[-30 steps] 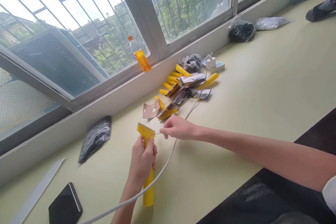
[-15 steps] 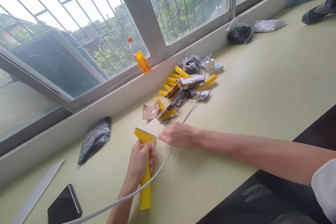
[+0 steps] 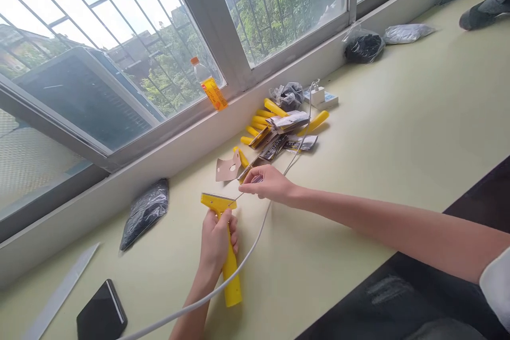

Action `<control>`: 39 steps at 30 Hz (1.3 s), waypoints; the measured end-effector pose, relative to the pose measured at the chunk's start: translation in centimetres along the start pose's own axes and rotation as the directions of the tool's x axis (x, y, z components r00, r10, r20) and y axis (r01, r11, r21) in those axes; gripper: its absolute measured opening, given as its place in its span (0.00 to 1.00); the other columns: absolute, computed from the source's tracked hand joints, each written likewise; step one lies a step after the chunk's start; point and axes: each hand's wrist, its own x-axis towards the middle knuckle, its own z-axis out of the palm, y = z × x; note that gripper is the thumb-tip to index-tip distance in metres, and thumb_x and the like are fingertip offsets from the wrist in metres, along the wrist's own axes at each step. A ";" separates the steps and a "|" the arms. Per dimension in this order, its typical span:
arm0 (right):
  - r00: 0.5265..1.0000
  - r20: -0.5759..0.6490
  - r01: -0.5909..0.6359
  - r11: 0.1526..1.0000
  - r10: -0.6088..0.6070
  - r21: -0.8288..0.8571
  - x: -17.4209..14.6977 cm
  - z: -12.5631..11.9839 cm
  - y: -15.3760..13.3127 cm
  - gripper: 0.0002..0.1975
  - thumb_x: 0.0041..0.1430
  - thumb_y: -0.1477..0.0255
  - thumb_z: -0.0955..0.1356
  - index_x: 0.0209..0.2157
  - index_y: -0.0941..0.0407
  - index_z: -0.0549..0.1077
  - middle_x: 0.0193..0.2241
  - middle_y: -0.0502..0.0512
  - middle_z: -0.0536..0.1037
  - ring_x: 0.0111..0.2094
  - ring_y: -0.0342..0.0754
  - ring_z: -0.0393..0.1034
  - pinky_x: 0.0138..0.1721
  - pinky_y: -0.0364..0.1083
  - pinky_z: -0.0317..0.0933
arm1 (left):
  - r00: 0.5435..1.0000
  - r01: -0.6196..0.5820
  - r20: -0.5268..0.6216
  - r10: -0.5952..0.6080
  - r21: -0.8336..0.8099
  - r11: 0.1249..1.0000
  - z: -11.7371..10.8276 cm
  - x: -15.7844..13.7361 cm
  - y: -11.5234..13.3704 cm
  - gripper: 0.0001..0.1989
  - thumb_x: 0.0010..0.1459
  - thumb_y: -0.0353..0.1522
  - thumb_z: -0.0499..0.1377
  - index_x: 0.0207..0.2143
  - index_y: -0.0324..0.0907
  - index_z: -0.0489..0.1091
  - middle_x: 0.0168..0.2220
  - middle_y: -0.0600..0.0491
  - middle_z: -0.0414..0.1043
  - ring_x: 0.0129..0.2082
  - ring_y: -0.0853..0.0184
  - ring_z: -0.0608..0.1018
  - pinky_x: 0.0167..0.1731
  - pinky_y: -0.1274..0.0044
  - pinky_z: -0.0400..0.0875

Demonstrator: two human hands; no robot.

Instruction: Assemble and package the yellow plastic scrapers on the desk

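My left hand (image 3: 216,239) is closed around the neck of a yellow scraper (image 3: 232,279), whose wide head points away from me with a metal blade edge along its top. Two small screws sit in that head. In my right hand (image 3: 271,184), the fingers pinch a thin screwdriver (image 3: 238,198). Its slim metal shaft runs down to the right-hand screw, and the handle is mostly hidden in the palm. Just beyond my right hand lies a pile of more yellow scrapers (image 3: 274,107) with printed cards, and a loose brown card (image 3: 227,170) rests beside it.
A white cable (image 3: 255,241) crosses from a charger (image 3: 317,96) past the scraper to the lower left. Bagged black items (image 3: 145,212), a black phone (image 3: 101,313) and a flat strip (image 3: 64,289) lie at left. A bottle (image 3: 213,93) stands on the sill.
My right hand has risen slightly and its fingers have shifted on the screwdriver, whose shaft now slants more steeply. The scraper's handle end has swung right in my left hand.
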 end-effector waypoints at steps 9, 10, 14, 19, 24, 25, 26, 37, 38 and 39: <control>0.997 -0.060 0.046 0.998 -0.049 -0.051 0.1 1.2 0.7 0.20 0.70 0.61 0.65 0.27 0.60 0.74 0.21 0.49 0.66 0.26 0.40 0.59 0.29 0.42 0.53 | 0.997 0.013 0.076 -0.013 -0.002 1.000 0.5 0.0 -0.7 0.16 0.56 0.41 0.60 0.35 0.47 0.53 0.23 0.63 0.61 0.13 0.75 0.61 0.10 0.79 0.58; 0.997 -0.060 0.054 0.998 -0.055 -0.012 0.0 1.2 0.6 0.18 0.68 0.63 0.66 0.27 0.59 0.71 0.20 0.47 0.62 0.23 0.39 0.55 0.27 0.42 0.51 | 0.997 0.011 0.078 -0.011 -0.001 1.000 0.5 0.0 -0.7 0.16 0.56 0.41 0.60 0.35 0.47 0.53 0.23 0.63 0.61 0.13 0.75 0.61 0.10 0.79 0.58; 0.999 -0.043 0.000 0.986 0.007 0.169 -0.1 0.7 0.0 0.13 0.60 0.66 0.71 0.28 0.59 0.69 0.22 0.48 0.69 0.21 0.38 0.55 0.22 0.41 0.51 | 0.997 0.020 0.076 -0.019 -0.011 1.000 0.2 0.1 -0.6 0.16 0.55 0.41 0.60 0.35 0.47 0.54 0.22 0.63 0.61 0.13 0.75 0.61 0.10 0.79 0.58; 0.992 0.102 -0.085 0.988 0.071 0.130 -0.1 -0.4 -0.1 0.07 0.54 0.72 0.74 0.32 0.62 0.78 0.26 0.55 0.78 0.23 0.39 0.61 0.24 0.41 0.52 | 0.999 0.022 0.041 -0.021 -0.011 1.000 -0.5 0.5 -0.6 0.16 0.55 0.40 0.60 0.34 0.47 0.54 0.23 0.62 0.61 0.13 0.75 0.61 0.10 0.79 0.58; 0.993 0.100 0.080 0.971 -0.058 -0.225 -0.6 0.1 0.7 0.06 0.58 0.73 0.71 0.29 0.61 0.76 0.27 0.52 0.77 0.29 0.41 0.67 0.30 0.40 0.55 | 1.000 0.024 0.013 -0.024 0.033 0.999 -0.9 0.7 -0.4 0.15 0.55 0.40 0.60 0.34 0.47 0.54 0.23 0.62 0.61 0.14 0.75 0.61 0.10 0.79 0.58; 0.989 0.078 0.142 0.946 -0.124 -0.292 -0.9 0.4 0.7 0.07 0.60 0.73 0.70 0.29 0.60 0.75 0.27 0.51 0.76 0.27 0.40 0.65 0.29 0.41 0.53 | 1.000 0.019 0.009 -0.020 0.046 0.999 -0.9 0.7 -0.4 0.14 0.55 0.40 0.59 0.34 0.47 0.55 0.23 0.62 0.61 0.14 0.75 0.61 0.10 0.79 0.58; 0.980 0.060 0.200 0.912 -0.191 -0.359 -1.1 0.7 0.7 0.08 0.62 0.73 0.69 0.28 0.60 0.72 0.26 0.50 0.75 0.26 0.39 0.63 0.29 0.41 0.51 | 1.000 0.014 0.006 -0.015 0.058 0.998 -0.9 0.7 -0.3 0.14 0.55 0.40 0.59 0.34 0.47 0.54 0.23 0.62 0.61 0.14 0.75 0.61 0.10 0.79 0.59; 0.973 0.147 0.232 0.812 -0.181 -0.536 -1.9 0.2 -0.6 0.20 0.65 0.75 0.65 0.20 0.58 0.54 0.19 0.49 0.61 0.23 0.40 0.51 0.29 0.45 0.44 | 1.000 -0.012 0.012 0.011 0.102 0.995 -1.2 0.8 -0.5 0.15 0.56 0.41 0.59 0.35 0.47 0.54 0.23 0.63 0.61 0.13 0.75 0.61 0.10 0.79 0.59; 0.974 0.166 0.218 0.840 -0.155 -0.497 -1.9 0.0 -0.6 0.20 0.66 0.74 0.65 0.20 0.58 0.55 0.20 0.49 0.63 0.24 0.40 0.52 0.29 0.45 0.45 | 1.000 -0.010 0.009 0.009 0.104 0.995 -1.3 0.8 -0.5 0.15 0.56 0.41 0.59 0.35 0.47 0.54 0.23 0.63 0.61 0.13 0.75 0.61 0.10 0.79 0.59; 0.974 0.184 0.204 0.866 -0.132 -0.457 -1.8 -0.1 -0.6 0.20 0.67 0.73 0.65 0.21 0.58 0.57 0.21 0.49 0.65 0.24 0.40 0.54 0.29 0.45 0.45 | 1.000 -0.008 0.006 0.008 0.105 0.994 -1.4 0.9 -0.5 0.15 0.56 0.41 0.59 0.35 0.47 0.54 0.23 0.63 0.60 0.13 0.75 0.61 0.10 0.79 0.59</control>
